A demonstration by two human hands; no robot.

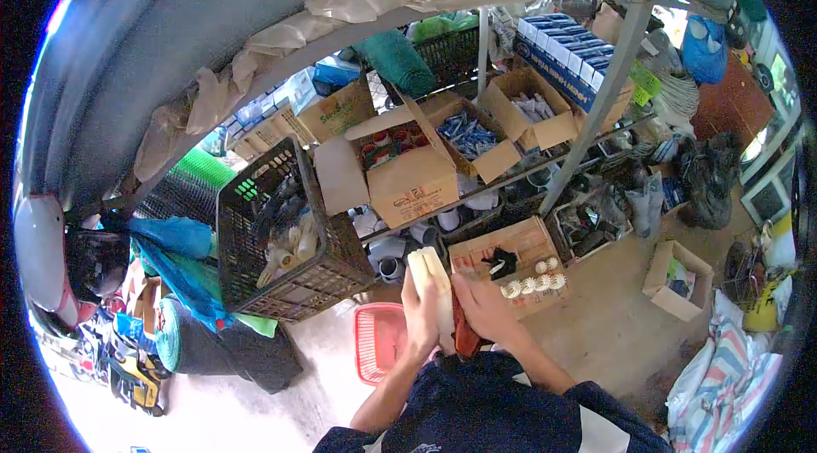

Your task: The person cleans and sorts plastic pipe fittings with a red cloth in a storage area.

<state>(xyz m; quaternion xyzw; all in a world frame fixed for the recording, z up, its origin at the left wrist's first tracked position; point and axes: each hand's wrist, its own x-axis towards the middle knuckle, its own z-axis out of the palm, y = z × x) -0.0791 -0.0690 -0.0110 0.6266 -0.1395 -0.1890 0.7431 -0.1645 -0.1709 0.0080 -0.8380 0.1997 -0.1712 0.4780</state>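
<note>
My left hand (pixel 419 313) is wrapped round a long cream-coloured object (pixel 428 264) held upright in front of my body; its kind cannot be made out. Close against its right side, my right hand (pixel 487 310) is closed, with a reddish-brown piece (pixel 465 336) showing below the fingers. What exactly the right fingers grip is partly hidden. Just beyond that hand, several cream ribbed round pieces (pixel 528 284) stand in a row on a flattened cardboard sheet (pixel 477 253). A small black item (pixel 500 262) lies on the same cardboard. Left of my hands, a red plastic basket (pixel 366 342) stands on the floor.
A black crate (pixel 277 296) full of goods stands to the left. Open cardboard boxes (pixel 417 189) line the shelf ahead, below a slanted metal post (pixel 596 104). A small carton (pixel 678 281) and a striped sack (pixel 723 376) lie on the right.
</note>
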